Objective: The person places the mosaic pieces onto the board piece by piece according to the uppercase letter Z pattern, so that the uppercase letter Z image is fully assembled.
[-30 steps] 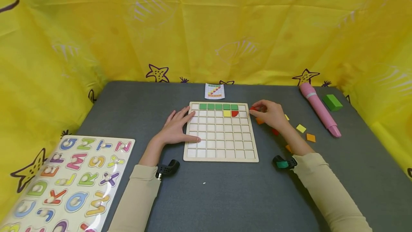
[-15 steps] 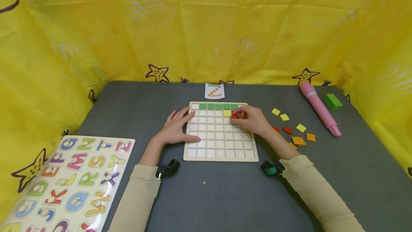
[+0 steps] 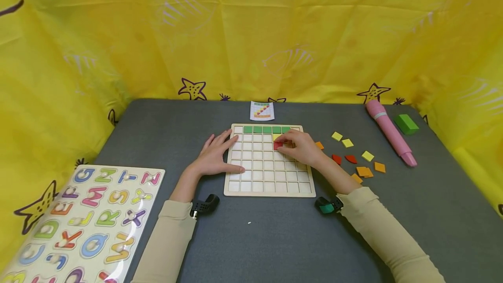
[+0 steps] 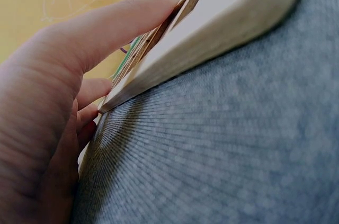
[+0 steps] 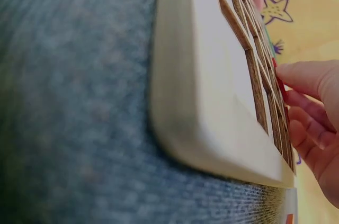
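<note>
A wooden grid board (image 3: 269,194) lies on the table with a row of green square tiles (image 3: 267,130) along its top. Below that row a yellow tile (image 3: 277,136) shows partly behind my right hand (image 3: 301,147). Between thumb and fingertips this hand pinches a red quarter-round tile (image 3: 277,146), low over a square just under the yellow one. My left hand (image 3: 214,157) lies spread over the board's left edge, thumb on the grid. In the left wrist view the left thumb (image 4: 132,20) rests on the board's edge.
Loose yellow tiles (image 3: 347,143), red tiles (image 3: 351,159) and orange tiles (image 3: 364,172) lie right of the board. Farther right are a pink marker-shaped tube (image 3: 391,133) and a green block (image 3: 406,124). A pattern card (image 3: 262,111) lies behind the board, a letter puzzle (image 3: 151,204) at left.
My right hand has moved left from beside the board to over its grid, carrying the red tile, then slightly down and left. The left hand stays put.
</note>
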A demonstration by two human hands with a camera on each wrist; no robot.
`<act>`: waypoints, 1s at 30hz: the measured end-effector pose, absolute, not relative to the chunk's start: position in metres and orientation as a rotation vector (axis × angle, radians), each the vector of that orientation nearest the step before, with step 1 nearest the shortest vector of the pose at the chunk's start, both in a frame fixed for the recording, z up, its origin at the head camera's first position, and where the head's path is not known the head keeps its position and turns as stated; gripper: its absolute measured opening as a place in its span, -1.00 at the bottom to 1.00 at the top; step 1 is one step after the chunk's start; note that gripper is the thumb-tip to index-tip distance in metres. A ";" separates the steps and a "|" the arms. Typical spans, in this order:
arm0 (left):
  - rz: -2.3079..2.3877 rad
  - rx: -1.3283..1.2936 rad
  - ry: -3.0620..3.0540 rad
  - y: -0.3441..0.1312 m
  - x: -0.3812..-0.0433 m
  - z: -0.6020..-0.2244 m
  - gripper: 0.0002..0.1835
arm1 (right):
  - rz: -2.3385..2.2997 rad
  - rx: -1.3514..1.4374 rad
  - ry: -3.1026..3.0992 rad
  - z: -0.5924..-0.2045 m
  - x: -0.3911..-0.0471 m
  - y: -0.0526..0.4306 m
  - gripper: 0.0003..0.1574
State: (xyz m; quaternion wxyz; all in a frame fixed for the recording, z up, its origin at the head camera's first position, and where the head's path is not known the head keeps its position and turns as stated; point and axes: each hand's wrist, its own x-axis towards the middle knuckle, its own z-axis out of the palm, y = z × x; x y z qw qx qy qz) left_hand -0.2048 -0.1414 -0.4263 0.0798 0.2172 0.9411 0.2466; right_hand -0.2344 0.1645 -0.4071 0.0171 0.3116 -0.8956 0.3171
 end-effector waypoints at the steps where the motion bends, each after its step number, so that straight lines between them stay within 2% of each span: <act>1: 0.739 0.648 2.814 -0.141 -0.205 -0.426 0.15 | 0.996 0.970 -2.782 -0.407 -0.234 0.165 -0.76; 17: 0.752 0.638 2.810 -0.140 -0.203 -0.424 0.15 | 1.275 0.788 -2.809 -0.411 -0.231 0.173 -0.78; 30: 0.743 0.635 2.815 -0.140 -0.205 -0.426 0.15 | 1.298 0.618 -2.812 -0.408 -0.227 0.200 -0.76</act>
